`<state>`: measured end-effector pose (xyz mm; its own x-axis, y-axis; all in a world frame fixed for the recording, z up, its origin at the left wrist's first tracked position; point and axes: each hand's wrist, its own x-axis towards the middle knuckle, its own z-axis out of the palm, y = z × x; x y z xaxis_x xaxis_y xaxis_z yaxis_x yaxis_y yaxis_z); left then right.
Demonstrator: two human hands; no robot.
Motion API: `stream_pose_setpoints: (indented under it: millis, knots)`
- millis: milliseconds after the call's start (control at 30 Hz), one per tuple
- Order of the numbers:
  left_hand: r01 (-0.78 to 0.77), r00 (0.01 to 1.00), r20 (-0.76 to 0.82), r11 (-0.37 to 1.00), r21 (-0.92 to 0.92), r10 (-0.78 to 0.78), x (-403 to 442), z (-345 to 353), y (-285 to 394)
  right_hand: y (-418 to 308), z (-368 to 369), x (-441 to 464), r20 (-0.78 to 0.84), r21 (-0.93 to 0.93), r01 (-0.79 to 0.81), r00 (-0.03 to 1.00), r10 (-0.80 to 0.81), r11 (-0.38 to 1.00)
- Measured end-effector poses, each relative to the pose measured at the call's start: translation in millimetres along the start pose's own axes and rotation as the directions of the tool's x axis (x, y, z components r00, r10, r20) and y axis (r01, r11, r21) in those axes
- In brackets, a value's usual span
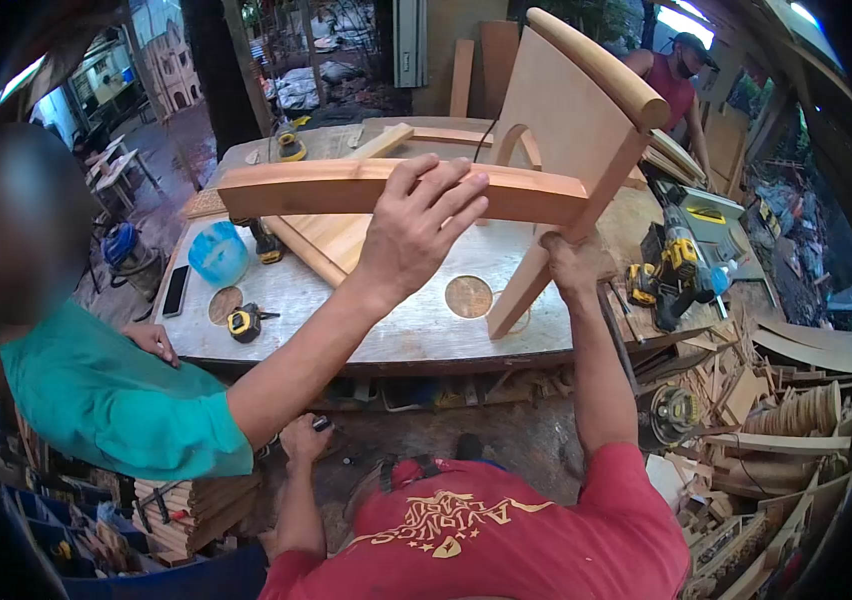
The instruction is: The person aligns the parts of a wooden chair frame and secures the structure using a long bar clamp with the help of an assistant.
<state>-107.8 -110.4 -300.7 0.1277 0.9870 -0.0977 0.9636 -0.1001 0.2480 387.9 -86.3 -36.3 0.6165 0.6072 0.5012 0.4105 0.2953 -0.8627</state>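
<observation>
Head view: the right hand (pixel 576 264) grips the wooden frame (pixel 536 198) over the tabletop (pixel 376 330), probably to steady it while a co-worker's hand (pixel 416 220) lies across its rail (pixel 306 195); the left hand (pixel 303 440), lower down, closes around a small dark object (pixel 321 423).

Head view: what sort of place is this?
Probably a woodworking shop: there is a wooden frame at the workbench, a yellow-and-black drill, and scrap wood heaped on the picture's right.
</observation>
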Motion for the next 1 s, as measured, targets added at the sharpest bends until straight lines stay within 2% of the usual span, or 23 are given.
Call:
stream_pose_setpoints:
  millis: [167,200,267,300,367,400,433,500,567,600,667,700,733,767,800,833,867,967,1000]
  knots:
    - [-0.022,0.997,-0.068,1.0,-0.012,0.021,-9.8,12.2,-4.5,8.9,-11.4,6.2,0.075,0.023,-0.097,0.993,0.095,0.995]
    - [-0.036,0.995,-0.097,0.999,-0.018,0.034,-12.8,16.2,-5.7,12.5,-17.4,8.9,0.108,-0.036,-0.083,0.99,0.087,0.996]
    - [-0.079,0.978,-0.197,0.997,-0.021,0.073,-16.3,29.4,-12.1,17.3,-19.4,8.5,0.092,-0.027,-0.065,0.993,0.068,0.998]
    - [-0.138,0.948,-0.291,0.99,-0.005,0.13,-18.1,43.9,-17.7,17.3,-15.7,3.8,0.086,-0.021,-0.059,0.994,0.06,0.998]
    - [-0.273,0.764,-0.573,0.953,0.131,0.298,-10.7,91.6,-37.8,2.2,-8.2,-7.8,0.084,0.036,-0.081,0.993,0.077,0.996]
    - [-0.277,0.728,-0.612,0.949,0.151,0.31,-10.7,101.1,-40.6,-2.2,-5.1,-14.0,0.08,0.063,-0.09,0.993,0.085,0.994]
    - [-0.277,0.718,-0.621,0.948,0.156,0.313,-11.1,95.6,-34.9,0.0,-1.8,-21.7,-0.008,-0.033,0.025,1.0,-0.026,0.999]
    - [-0.195,0.882,-0.436,0.981,0.005,0.178,-23.6,66.6,-22.7,4.1,3.0,-37.9,-0.16,-0.244,0.232,0.948,-0.275,0.942]
    - [-0.087,0.972,-0.23,0.987,-0.134,0.054,-26.7,12.8,6.3,-9.9,15.7,-70.8,-0.292,-0.4,0.318,0.845,-0.448,0.86]
    - [0.009,0.996,-0.088,0.96,-0.281,-0.035,-28.4,11.7,8.7,-8.0,23.7,-91.9,-0.179,-0.387,0.39,0.857,-0.482,0.836]
    - [-0.062,0.993,-0.112,0.977,-0.202,0.039,-35.3,3.9,10.3,20.1,47.4,-131.2,0.198,-0.289,0.463,0.885,-0.421,0.838]
    - [-0.099,0.99,-0.11,0.982,-0.16,0.082,-43.5,0.3,10.5,32.4,60.0,-148.4,0.453,-0.214,0.445,0.834,-0.315,0.87]
    - [-0.142,0.985,-0.115,0.983,-0.119,0.128,-46.1,-4.0,11.9,10.2,85.3,-148.2,0.672,-0.153,0.307,0.729,-0.129,0.939]
    - [-0.185,0.977,-0.123,0.979,-0.081,0.174,-45.0,-7.7,15.5,2.0,103.2,-153.3,0.859,-0.151,0.219,0.512,0.019,0.964]
    - [-0.226,0.967,-0.127,0.973,-0.044,0.219,-44.9,-11.0,19.3,19.1,120.1,-161.7,0.973,0.029,0.32,0.21,-0.101,0.947]
    - [-0.268,0.956,-0.127,0.963,-0.005,0.265,-45.3,-14.5,22.2,9.1,126.9,-176.9,0.961,0.105,0.372,0.2,-0.19,0.922]
    - [-0.287,0.953,-0.111,0.957,-0.045,0.281,-47.5,-17.4,25.6,22.1,134.7,-194.6,0.975,0.156,0.29,0.108,-0.194,0.944]
    - [-0.343,0.939,-0.053,0.926,-0.158,0.338,-55.2,-25.6,36.2,96.1,142.8,-259.8,0.996,0.088,0.132,-0.036,-0.083,0.987]
    - [-0.364,0.931,-0.045,0.913,-0.186,0.363,-49.8,-31.9,38.2,114.0,140.3,-279.3,0.999,-0.009,0.065,-0.045,0.012,0.998]
